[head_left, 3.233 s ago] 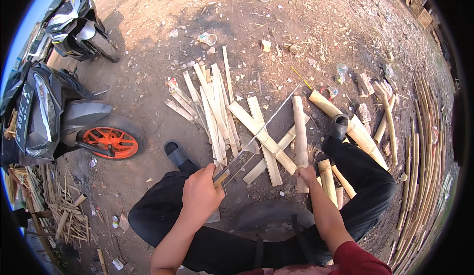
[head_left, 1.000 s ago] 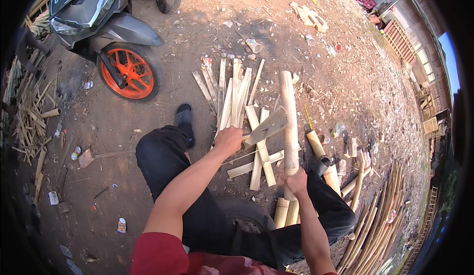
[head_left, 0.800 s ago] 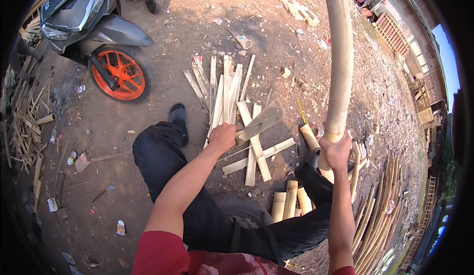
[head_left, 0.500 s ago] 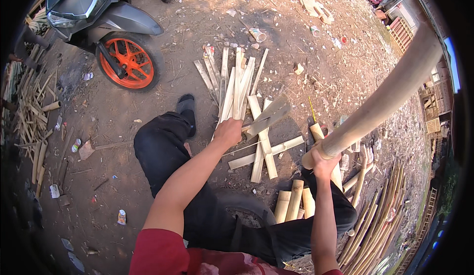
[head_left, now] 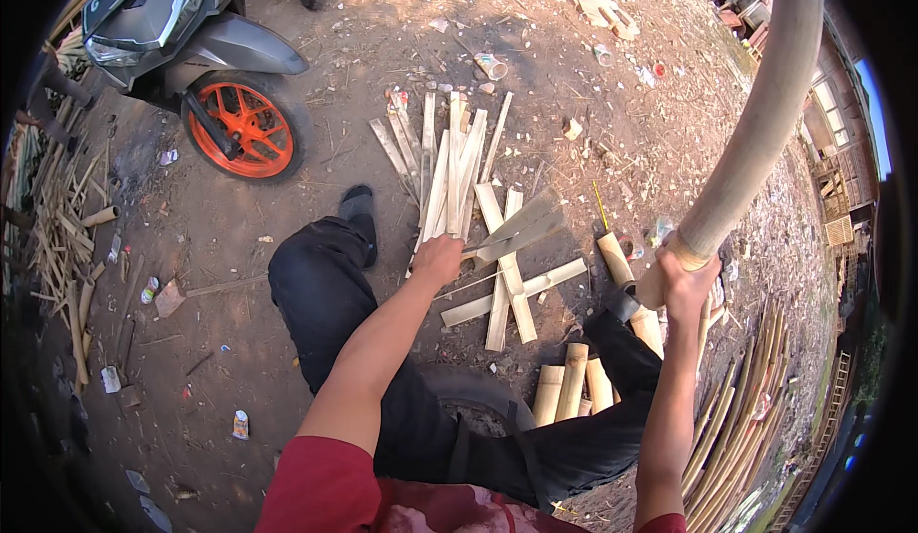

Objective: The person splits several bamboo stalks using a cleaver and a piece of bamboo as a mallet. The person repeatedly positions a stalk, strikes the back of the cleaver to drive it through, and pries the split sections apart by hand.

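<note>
The person sits low on the dirt ground [head_left: 239, 275], legs spread so the work lies between them. The right hand [head_left: 687, 282] is closed around the lower end of a long bamboo pole [head_left: 755, 122], lifted up and away to the right, clear of the pile. The left hand [head_left: 438, 258] is wrapped tight on the handle of a broad cleaver [head_left: 512, 229], its blade held flat over the split bamboo slats [head_left: 459, 165] fanned ahead. Short cut bamboo sections [head_left: 572, 390] stand by the right knee; a scooter's orange wheel [head_left: 239, 131] sits beyond.

The bamboo pole [head_left: 755, 112] runs off the top edge; its length perhaps long.
</note>
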The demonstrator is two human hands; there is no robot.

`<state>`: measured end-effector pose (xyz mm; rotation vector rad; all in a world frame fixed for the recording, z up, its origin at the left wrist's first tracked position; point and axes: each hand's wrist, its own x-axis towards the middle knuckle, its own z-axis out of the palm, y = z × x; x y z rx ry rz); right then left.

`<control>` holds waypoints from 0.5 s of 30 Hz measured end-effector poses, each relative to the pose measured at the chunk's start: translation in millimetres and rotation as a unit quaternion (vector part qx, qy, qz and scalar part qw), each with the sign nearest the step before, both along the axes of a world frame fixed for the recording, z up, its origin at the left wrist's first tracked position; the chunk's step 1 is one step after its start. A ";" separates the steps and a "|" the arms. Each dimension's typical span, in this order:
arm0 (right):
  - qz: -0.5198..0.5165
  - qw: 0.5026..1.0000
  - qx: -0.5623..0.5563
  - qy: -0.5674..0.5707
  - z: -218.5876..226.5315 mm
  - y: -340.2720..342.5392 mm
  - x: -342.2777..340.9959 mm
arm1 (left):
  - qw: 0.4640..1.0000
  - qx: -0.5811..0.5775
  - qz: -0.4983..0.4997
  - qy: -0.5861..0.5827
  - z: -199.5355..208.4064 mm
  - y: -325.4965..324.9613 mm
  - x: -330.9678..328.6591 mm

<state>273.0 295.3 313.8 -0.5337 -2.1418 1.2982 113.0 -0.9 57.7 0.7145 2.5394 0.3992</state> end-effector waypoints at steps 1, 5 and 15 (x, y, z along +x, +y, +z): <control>0.011 0.998 0.020 0.055 -5.0 7.4 -0.5 | 1.000 0.005 0.006 0.000 -2.4 -3.8 -1.8; -0.030 0.999 0.012 -0.004 -124.7 -24.1 33.0 | 0.999 0.027 0.021 0.004 -4.6 -5.0 -5.5; -0.043 0.937 0.080 -0.338 -155.3 -37.9 67.9 | 0.997 0.030 0.058 -0.037 -41.5 9.6 18.7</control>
